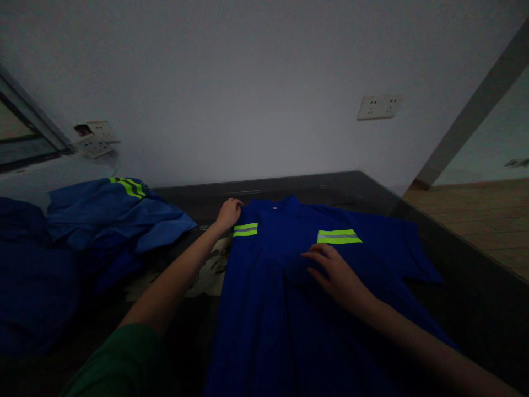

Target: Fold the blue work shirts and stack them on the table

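A dark blue garment [264, 286] with yellow-green reflective bands lies spread on a dark tabletop [334, 184], its collar towards the wall. My left hand [229, 213] is at the garment's upper left shoulder edge, fingers bent; whether cloth is pinched in them is hard to see. Over the chest, just below the right reflective band [339, 237], my right hand [330, 269] has its fingers apart and holds nothing. The garment's right sleeve reaches out flat, while its left side looks folded in.
Crumpled blue clothes [111, 215] with similar bands are heaped at the left, beside a darker blue pile [33, 281]. Behind the table stands a pale wall with sockets [378, 107]. A wooden floor [483, 220] shows at the right.
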Motion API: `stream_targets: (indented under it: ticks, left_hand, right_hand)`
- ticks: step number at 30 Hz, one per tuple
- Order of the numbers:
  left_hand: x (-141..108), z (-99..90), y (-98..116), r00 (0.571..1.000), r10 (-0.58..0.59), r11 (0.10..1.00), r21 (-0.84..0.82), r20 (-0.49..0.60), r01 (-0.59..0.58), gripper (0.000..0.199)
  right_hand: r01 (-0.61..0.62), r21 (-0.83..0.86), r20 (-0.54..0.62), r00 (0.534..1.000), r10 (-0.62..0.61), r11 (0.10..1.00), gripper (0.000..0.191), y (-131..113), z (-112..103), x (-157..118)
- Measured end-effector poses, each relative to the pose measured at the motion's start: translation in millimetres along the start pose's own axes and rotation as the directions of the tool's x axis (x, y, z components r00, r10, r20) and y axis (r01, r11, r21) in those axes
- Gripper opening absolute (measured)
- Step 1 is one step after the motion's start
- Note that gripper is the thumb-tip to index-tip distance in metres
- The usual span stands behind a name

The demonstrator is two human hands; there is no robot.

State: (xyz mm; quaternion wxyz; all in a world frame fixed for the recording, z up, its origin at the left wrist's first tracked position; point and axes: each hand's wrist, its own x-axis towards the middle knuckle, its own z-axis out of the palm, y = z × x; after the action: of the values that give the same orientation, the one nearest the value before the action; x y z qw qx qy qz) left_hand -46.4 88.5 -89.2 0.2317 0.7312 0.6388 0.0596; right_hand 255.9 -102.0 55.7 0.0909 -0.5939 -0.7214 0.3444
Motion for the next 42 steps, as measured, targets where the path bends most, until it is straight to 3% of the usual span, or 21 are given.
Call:
stream_targets:
  ticks: [3, 6, 8, 10, 12, 14, 16, 18, 21, 24, 28, 32, 36, 38, 42]
  left_hand:
    - [-16, 24.9, 20, 0.99, 0.007, 0.999, 0.043, 0.137, -0.013, 0.042]
    - [-25, 45.0, 31, 0.979, -0.041, 0.997, 0.075, 0.2, 0.026, 0.057]
    - [-26, 48.9, 34, 0.972, -0.085, 0.993, 0.099, 0.217, 0.064, 0.059]
    - [-27, 45.6, 38, 0.973, -0.117, 0.989, 0.118, 0.197, 0.095, 0.058]
    - [-30, 37.5, 45, 0.991, -0.101, 0.988, 0.127, 0.092, 0.089, 0.057]
    - [-36, 26.6, 57, 0.998, -0.016, 0.993, 0.116, -0.058, 0.023, 0.054]
    - [-48, 15.0, 69, 0.987, 0.083, 0.995, 0.059, -0.137, -0.075, 0.048]
    - [-65, 4.9, 79, 0.984, 0.151, 0.986, -0.051, -0.095, -0.156, 0.043]
    - [-98, -3.5, 84, 0.974, 0.215, 0.964, -0.176, 0.068, -0.201, 0.039]
    - [-131, -2.6, 84, 0.954, 0.236, 0.96, -0.195, 0.186, -0.199, 0.042]
    - [-152, 5.7, 86, 0.944, 0.23, 0.968, -0.153, 0.238, -0.198, 0.046]
    - [-154, 9.2, 88, 0.947, 0.23, 0.967, -0.159, 0.225, -0.197, 0.045]
    - [-159, 0.5, 90, 0.966, 0.254, 0.923, -0.31, 0.045, -0.228, 0.038]
    - [-165, -6.5, 93, 0.947, 0.32, 0.863, -0.407, -0.02, -0.3, 0.032]
    - [-178, -15.8, 99, 0.877, 0.479, 0.75, -0.54, 0.045, -0.382, 0.022]
  right_hand:
    - [0.112, -0.036, 0.122, 0.987, -0.107, 0.993, 0.05, -12, 10, -3]
    - [0.122, -0.109, 0.211, 0.973, -0.097, 0.987, 0.054, -16, 25, -6]
    - [0.127, -0.158, 0.206, 0.974, -0.093, 0.979, 0.049, -14, 34, -10]
    - [0.14, -0.195, 0.17, 0.98, -0.107, 0.971, 0.046, -13, 40, -13]
    - [0.146, -0.214, 0.157, 0.981, -0.113, 0.966, 0.046, -14, 41, -15]
    - [0.125, -0.218, 0.173, 0.981, -0.087, 0.968, 0.046, -19, 38, -14]
    - [0.097, -0.208, 0.183, 0.981, -0.059, 0.973, 0.047, -28, 33, -12]
    - [0.089, -0.188, 0.171, 0.984, -0.057, 0.978, 0.046, -38, 29, -7]
    - [0.092, -0.15, 0.147, 0.987, -0.07, 0.984, 0.037, -47, 30, 2]
    - [0.05, -0.097, 0.1, 0.994, -0.04, 0.994, 0.024, -49, 35, 13]
    - [-0.053, 0.041, 0.014, 0.998, 0.053, 0.998, 0.011, -41, 39, 19]
    - [-0.095, 0.138, -0.038, 0.994, 0.101, 0.986, 0.008, -35, 43, 13]
    - [-0.04, 0.042, -0.054, 0.998, 0.042, 0.998, 0.016, -33, 49, 7]
    - [-0.011, 0.023, -0.038, 0.999, 0.012, 1.0, 0.019, -32, 50, 5]
    - [-0.015, 0.038, -0.026, 1.0, 0.015, 0.999, 0.023, -34, 49, 3]
